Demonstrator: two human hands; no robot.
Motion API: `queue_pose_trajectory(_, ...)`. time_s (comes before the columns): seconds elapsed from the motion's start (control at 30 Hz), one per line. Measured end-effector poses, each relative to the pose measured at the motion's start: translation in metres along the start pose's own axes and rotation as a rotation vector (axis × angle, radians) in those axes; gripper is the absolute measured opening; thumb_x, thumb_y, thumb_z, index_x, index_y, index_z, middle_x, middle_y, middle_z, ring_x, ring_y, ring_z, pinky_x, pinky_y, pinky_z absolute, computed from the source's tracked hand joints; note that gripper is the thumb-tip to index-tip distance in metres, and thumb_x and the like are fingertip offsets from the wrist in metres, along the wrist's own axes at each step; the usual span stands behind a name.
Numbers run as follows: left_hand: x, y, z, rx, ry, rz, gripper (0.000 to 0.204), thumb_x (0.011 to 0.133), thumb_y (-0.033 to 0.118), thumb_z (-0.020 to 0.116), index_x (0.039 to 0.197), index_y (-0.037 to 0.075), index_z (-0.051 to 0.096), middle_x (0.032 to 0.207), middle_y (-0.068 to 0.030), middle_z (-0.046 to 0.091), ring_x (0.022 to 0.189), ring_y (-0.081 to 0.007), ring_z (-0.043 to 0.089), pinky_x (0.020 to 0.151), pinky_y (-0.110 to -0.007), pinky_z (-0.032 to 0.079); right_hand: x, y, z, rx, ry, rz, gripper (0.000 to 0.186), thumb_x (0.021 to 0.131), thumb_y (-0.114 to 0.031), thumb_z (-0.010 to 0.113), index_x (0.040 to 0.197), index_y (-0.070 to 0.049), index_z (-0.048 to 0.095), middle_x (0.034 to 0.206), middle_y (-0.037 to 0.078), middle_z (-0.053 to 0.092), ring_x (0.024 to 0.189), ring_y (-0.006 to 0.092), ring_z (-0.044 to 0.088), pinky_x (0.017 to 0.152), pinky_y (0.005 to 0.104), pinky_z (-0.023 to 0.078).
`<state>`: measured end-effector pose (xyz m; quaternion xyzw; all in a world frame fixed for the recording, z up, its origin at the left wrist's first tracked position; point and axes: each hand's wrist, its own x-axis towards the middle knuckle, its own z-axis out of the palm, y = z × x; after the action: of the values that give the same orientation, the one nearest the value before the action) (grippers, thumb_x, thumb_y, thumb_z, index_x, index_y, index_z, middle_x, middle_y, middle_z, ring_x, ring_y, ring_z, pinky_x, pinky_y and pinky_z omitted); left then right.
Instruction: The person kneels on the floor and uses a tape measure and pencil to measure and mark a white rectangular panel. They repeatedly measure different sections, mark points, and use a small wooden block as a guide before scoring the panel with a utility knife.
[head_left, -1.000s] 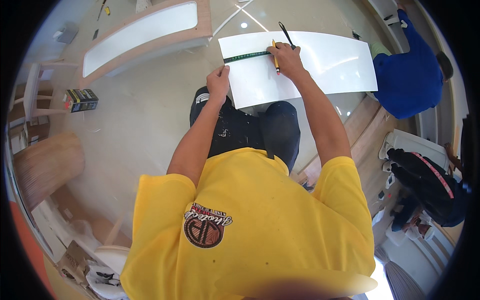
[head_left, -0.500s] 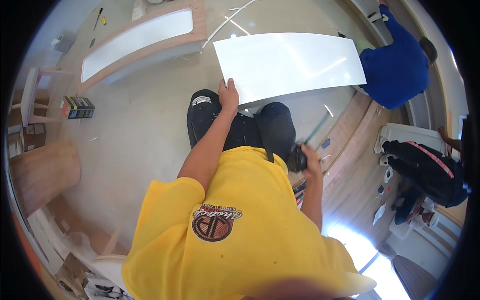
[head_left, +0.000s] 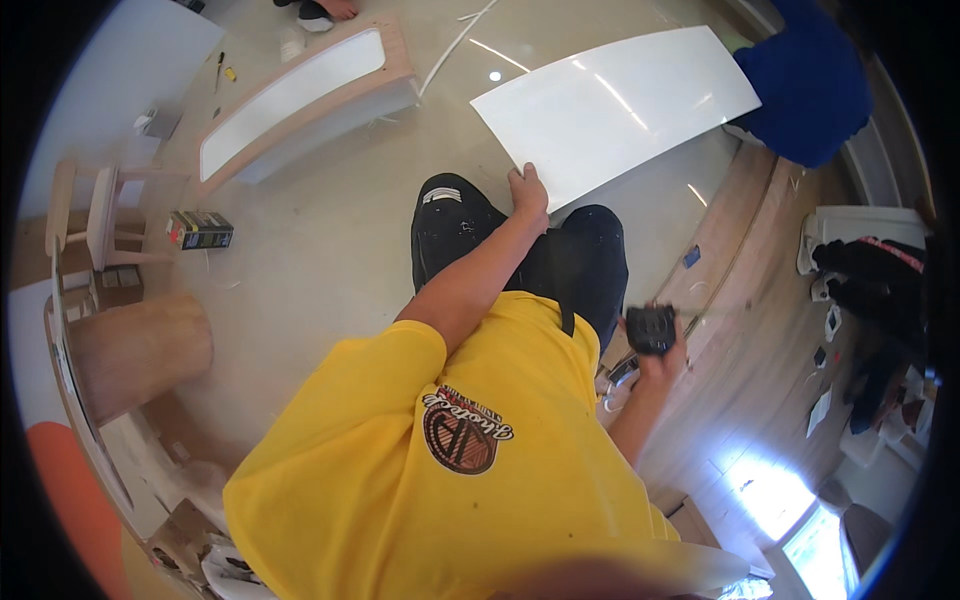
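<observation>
My left hand (head_left: pixel 530 192) grips the near left edge of a glossy white panel (head_left: pixel 620 110), its thumb on top. The panel slopes up to the right, above and beyond my knees. Its far right end reaches a person in a blue top (head_left: pixel 805 95), whose hands I cannot make out. Low on the right, beside my leg, my right hand (head_left: pixel 662 365) is closed around a black boxy tool (head_left: pixel 651 329). A thin blurred strip stretches rightward from near the tool; its exact kind is unclear.
A wood-framed white panel (head_left: pixel 300 95) lies far left, near a printed tin (head_left: pixel 202 230) and a wooden stool (head_left: pixel 105 215). A curved wooden piece (head_left: pixel 140 350) stands at left. Wooden boards (head_left: pixel 735 235) run along the right, with another person in dark clothes (head_left: pixel 880 300) beyond.
The white panel has tilted, its right end swinging farther away, with my left hand still on it. My right hand has turned the black tool. The view has shifted; a foot now shows at the top.
</observation>
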<state>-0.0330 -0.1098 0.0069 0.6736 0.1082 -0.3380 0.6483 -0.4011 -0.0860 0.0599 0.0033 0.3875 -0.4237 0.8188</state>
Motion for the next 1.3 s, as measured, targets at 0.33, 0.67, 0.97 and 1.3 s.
queue_pose_trajectory(0.33,0.012,0.101,-0.092,0.298,-0.316,0.068,0.069,0.101,0.028,0.071,0.156,0.002,0.038,0.124,-0.0098,0.068,0.110,-0.0199,0.066,0.089,-0.034,0.054,0.033,0.072,0.194,-1.410,-0.205,-0.320,0.026,0.103,-0.022,0.065,0.114,0.000,0.073,0.102,0.014,0.076,0.096,0.0308,0.072,0.085,0.0373,0.055)
queue_pose_trajectory(0.67,-0.005,0.220,-0.104,-0.038,-0.437,0.282,0.043,0.107,0.020,0.063,0.139,-0.007,0.055,0.119,-0.0159,0.070,0.109,-0.0266,0.071,0.090,-0.036,0.059,0.066,0.175,0.276,-1.571,-0.518,-0.270,0.025,0.099,-0.026,0.064,0.107,-0.004,0.075,0.089,0.021,0.072,0.086,0.0388,0.072,0.077,0.0429,0.055)
queue_pose_trajectory(0.97,0.160,0.241,-0.213,0.192,-0.244,0.414,0.044,0.098,0.008,0.074,0.136,-0.009,0.059,0.101,-0.0100,0.072,0.094,-0.0182,0.072,0.081,-0.030,0.058,0.140,0.370,0.319,-1.552,-0.346,0.216,0.027,0.097,-0.026,0.068,0.103,0.000,0.073,0.077,0.006,0.064,0.075,0.0159,0.060,0.069,0.0328,0.048)
queue_pose_trajectory(1.3,0.289,0.297,-0.247,0.864,-0.185,0.849,0.049,0.084,0.037,0.086,0.117,0.002,0.077,0.103,-0.0144,0.077,0.103,-0.0275,0.070,0.089,-0.040,0.056,0.194,0.469,0.370,-1.253,-0.136,0.496,0.025,0.095,-0.023,0.060,0.091,0.000,0.068,0.081,0.010,0.064,0.074,0.0213,0.062,0.066,0.0444,0.049)
